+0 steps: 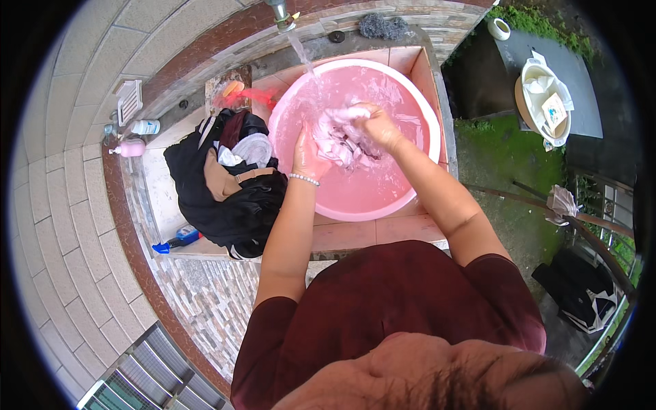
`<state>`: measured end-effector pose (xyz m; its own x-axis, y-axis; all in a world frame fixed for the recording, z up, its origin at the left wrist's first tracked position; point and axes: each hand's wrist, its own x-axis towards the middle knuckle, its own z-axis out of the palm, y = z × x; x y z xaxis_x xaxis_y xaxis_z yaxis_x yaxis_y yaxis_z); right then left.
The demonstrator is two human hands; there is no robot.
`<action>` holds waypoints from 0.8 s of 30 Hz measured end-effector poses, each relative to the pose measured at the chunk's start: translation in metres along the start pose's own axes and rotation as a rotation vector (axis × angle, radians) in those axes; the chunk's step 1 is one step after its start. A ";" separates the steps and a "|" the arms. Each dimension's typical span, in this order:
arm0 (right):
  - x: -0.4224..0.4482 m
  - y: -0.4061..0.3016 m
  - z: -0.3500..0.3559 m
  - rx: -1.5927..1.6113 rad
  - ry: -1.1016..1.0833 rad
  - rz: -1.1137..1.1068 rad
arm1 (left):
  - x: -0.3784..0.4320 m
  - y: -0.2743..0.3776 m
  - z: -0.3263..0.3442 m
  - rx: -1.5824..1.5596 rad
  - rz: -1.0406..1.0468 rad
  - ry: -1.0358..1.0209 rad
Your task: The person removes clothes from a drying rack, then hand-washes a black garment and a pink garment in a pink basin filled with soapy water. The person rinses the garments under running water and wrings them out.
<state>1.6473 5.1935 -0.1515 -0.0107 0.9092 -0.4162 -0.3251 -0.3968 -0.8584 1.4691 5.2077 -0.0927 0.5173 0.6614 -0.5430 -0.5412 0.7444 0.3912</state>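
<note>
A pale pink cloth point(341, 141) lies bunched at the water's surface in a round pink plastic basin point(432, 123). My left hand point(309, 154), with a beaded bracelet at the wrist, supports the cloth's left side, fingers pointing up the picture. My right hand point(378, 125) grips the cloth's upper right part. Water runs from a metal tap point(281, 18) into the basin at its upper left. Left of the basin, a pile of dark clothes point(230, 205) with some white and beige pieces lies on the tiled ledge. The undersides of both hands are hidden.
An orange soap bar point(233, 88) and red netting point(259, 96) lie beyond the clothes. A pink pump bottle point(130, 148), a white bottle point(146, 127) and a blue-handled brush point(184, 236) are at the left. A dark mesh scourer point(382, 26) sits behind the basin.
</note>
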 end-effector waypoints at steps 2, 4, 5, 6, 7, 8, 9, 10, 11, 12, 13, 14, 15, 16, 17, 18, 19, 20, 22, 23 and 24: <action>-0.035 -0.011 0.056 -0.486 -0.065 -0.676 | 0.029 0.008 -0.061 -0.192 -0.097 -0.357; -0.083 -0.037 0.095 -0.744 -0.035 -0.856 | 0.042 0.001 -0.107 -0.045 -0.047 -0.435; -0.080 -0.039 0.102 -0.810 -0.003 -0.772 | 0.042 -0.005 -0.121 0.207 0.035 -0.319; -0.078 -0.039 0.113 -0.874 0.003 -0.694 | 0.046 -0.022 -0.146 0.380 0.264 -0.193; -0.068 -0.036 0.109 -0.939 0.069 -0.588 | 0.047 -0.020 -0.115 0.331 0.247 -0.178; -0.029 -0.026 0.094 -0.986 0.178 -0.519 | 0.042 -0.016 -0.078 0.290 0.239 -0.157; 0.002 -0.035 0.075 -0.802 0.274 -0.345 | 0.034 -0.020 -0.045 0.232 0.200 -0.075; 0.017 -0.040 0.066 -0.614 0.351 -0.182 | 0.028 -0.028 -0.020 0.174 0.175 0.014; 0.018 -0.036 0.067 -0.707 0.409 -0.351 | 0.024 -0.029 -0.006 0.118 0.150 0.099; 0.018 -0.031 0.068 -0.807 0.462 -0.529 | 0.019 -0.024 0.003 0.175 0.192 0.168; 0.007 -0.037 0.079 -0.908 0.490 -0.711 | 0.021 -0.018 -0.013 0.161 0.234 -0.010; -0.016 -0.036 0.095 -0.912 0.320 -0.776 | 0.028 -0.010 -0.041 0.151 0.276 -0.188; -0.025 -0.039 0.100 -0.892 0.258 -0.769 | 0.029 -0.011 -0.053 0.167 0.284 -0.203; -0.031 -0.043 0.105 -0.870 0.191 -0.771 | 0.029 -0.010 -0.063 0.186 0.298 -0.219; -0.034 -0.045 0.108 -0.848 0.123 -0.771 | 0.026 -0.012 -0.075 0.200 0.308 -0.230; -0.002 -0.040 0.081 -0.880 0.265 -0.430 | 0.014 -0.019 -0.028 0.151 0.218 -0.103; 0.007 -0.039 0.066 -0.729 0.208 -0.322 | -0.004 -0.020 -0.001 0.102 0.153 0.036; 0.015 -0.046 0.054 -0.585 0.140 -0.237 | -0.016 -0.011 0.000 0.137 0.125 -0.142; 0.018 -0.043 0.029 -0.056 -0.077 0.017 | -0.045 0.006 0.044 0.050 0.180 -0.189; 0.009 -0.045 0.017 0.073 -0.164 0.022 | -0.058 0.014 0.057 0.003 0.215 -0.205; -0.007 -0.054 0.008 0.202 -0.256 0.028 | -0.065 0.025 0.043 0.085 0.289 -0.181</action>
<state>1.6572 5.2097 -0.1001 -0.2512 0.9107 -0.3280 -0.5018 -0.4123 -0.7604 1.4507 5.1869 -0.0160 0.4637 0.8460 -0.2633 -0.6294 0.5237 0.5741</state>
